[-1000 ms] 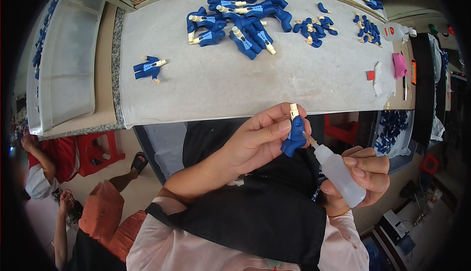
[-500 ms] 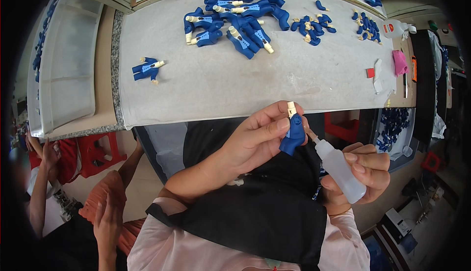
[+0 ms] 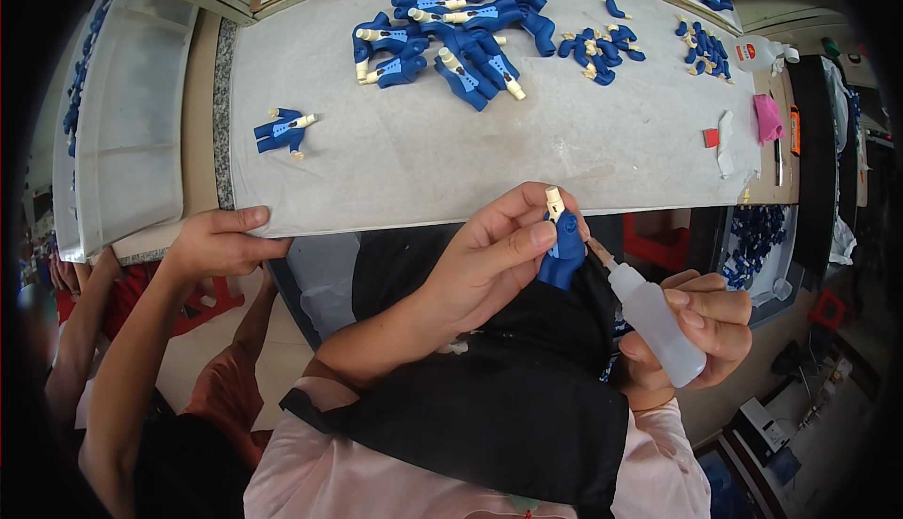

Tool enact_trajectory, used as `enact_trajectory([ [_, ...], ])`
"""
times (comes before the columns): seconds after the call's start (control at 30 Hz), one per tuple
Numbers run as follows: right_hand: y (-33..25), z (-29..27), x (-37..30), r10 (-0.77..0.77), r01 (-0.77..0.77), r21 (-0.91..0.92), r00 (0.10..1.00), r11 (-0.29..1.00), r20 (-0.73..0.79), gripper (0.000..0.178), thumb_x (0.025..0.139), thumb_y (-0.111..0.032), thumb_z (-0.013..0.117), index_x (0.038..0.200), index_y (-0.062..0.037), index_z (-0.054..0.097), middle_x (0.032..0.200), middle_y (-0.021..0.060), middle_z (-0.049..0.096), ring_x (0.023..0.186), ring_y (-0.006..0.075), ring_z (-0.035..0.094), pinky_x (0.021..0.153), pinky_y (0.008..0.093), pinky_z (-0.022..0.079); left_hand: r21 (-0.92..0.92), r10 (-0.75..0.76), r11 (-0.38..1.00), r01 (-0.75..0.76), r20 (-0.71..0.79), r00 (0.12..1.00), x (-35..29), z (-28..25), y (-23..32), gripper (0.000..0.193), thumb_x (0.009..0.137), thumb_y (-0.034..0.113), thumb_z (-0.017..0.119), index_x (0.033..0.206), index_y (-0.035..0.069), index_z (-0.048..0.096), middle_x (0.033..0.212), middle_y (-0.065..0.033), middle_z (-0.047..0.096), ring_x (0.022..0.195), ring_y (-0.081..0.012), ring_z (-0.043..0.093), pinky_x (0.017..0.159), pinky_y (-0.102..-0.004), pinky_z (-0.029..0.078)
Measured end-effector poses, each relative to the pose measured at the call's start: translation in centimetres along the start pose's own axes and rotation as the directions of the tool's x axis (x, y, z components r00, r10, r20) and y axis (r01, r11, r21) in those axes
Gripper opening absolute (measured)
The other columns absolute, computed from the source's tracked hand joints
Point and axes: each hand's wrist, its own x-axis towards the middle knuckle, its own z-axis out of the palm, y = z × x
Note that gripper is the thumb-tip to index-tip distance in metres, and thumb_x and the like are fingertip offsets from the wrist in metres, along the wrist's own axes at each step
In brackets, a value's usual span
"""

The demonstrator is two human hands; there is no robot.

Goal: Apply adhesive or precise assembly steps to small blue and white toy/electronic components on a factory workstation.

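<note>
Pinched between the thumb and fingers of my left hand [image 3: 484,265] is a blue figurine body [image 3: 566,254] with a cream neck peg pointing up. It is held just off the table's front edge, and a round socket shows on its upper side. My right hand [image 3: 713,326] is wrapped round a translucent white squeeze bottle [image 3: 656,322], tilted so its thin nozzle points up and left toward the body. The nozzle's tip is close to my left fingertips; whether it touches the body I cannot tell.
A pile of blue figurine bodies [image 3: 461,35] lies at the back of the white-covered table [image 3: 395,162]. Small blue arms [image 3: 602,54] sit right of it. One figurine with arms [image 3: 282,132] lies left. Another person's hand [image 3: 221,242] grips the front left edge.
Another person's hand and forearm have come in at the left and taken hold of the table edge. The figurine body is turned slightly more upright, and the bottle has shifted slightly right.
</note>
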Motion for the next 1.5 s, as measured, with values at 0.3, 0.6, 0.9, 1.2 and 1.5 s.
enact_trajectory([
  [0.3,-0.15,-0.05,-0.03,0.001,-0.001,-0.001,1.000,1.000,-0.004,0.042,0.060,-0.020,0.076,0.089,-0.0046,0.049,0.076,0.0054,0.045,0.055,0.0101,0.043,0.044,0.0192,0.038,0.003,0.016,1.000,-0.016,0.002,1.000,0.03,-0.01,-0.07,0.017,0.085,0.011,0.047,0.101,0.006,0.046,0.100,-0.0041,0.047,0.096,-0.0124,0.046,0.083,-0.0265,0.036],
  [0.6,-0.25,-0.11,-0.05,0.015,-0.015,0.009,1.000,1.000,0.003,0.043,0.060,-0.020,0.077,0.089,-0.0045,0.049,0.075,0.0047,0.044,0.056,0.0097,0.043,0.044,0.0195,0.038,0.041,0.036,0.999,-0.036,0.010,0.999,0.06,0.03,-0.07,0.018,0.085,0.012,0.047,0.102,0.006,0.046,0.101,-0.0042,0.046,0.097,-0.0136,0.045,0.084,-0.0283,0.036],
  [0.9,-0.10,-0.06,0.03,0.012,-0.012,0.007,1.000,1.000,0.014,0.044,0.059,-0.020,0.077,0.088,-0.0045,0.049,0.076,0.0053,0.045,0.056,0.0103,0.044,0.045,0.0203,0.039,0.050,0.026,0.998,-0.028,0.038,0.999,0.08,-0.37,-0.20,0.022,0.085,0.014,0.047,0.106,0.006,0.046,0.102,-0.0048,0.048,0.097,-0.0138,0.046,0.083,-0.0285,0.036],
  [1.2,-0.12,-0.29,0.23,0.002,-0.005,0.045,0.998,0.999,0.057,0.044,0.058,-0.020,0.078,0.089,-0.0036,0.051,0.076,0.0058,0.045,0.056,0.0112,0.046,0.046,0.0210,0.040,0.059,0.027,0.998,-0.029,0.038,0.999,0.11,-0.34,-0.19,0.023,0.085,0.013,0.048,0.107,0.006,0.046,0.103,-0.0052,0.048,0.097,-0.0145,0.046,0.084,-0.0294,0.035],
  [1.5,-0.37,-0.49,0.39,0.016,-0.022,0.079,0.996,0.997,0.086,0.043,0.057,-0.017,0.079,0.087,-0.0029,0.051,0.075,0.0059,0.045,0.056,0.0117,0.046,0.046,0.0212,0.040,0.074,0.033,0.997,-0.035,0.029,0.999,0.00,-0.44,-0.38,0.024,0.084,0.012,0.048,0.108,0.007,0.046,0.103,-0.0052,0.049,0.098,-0.0145,0.046,0.085,-0.0294,0.035],
])
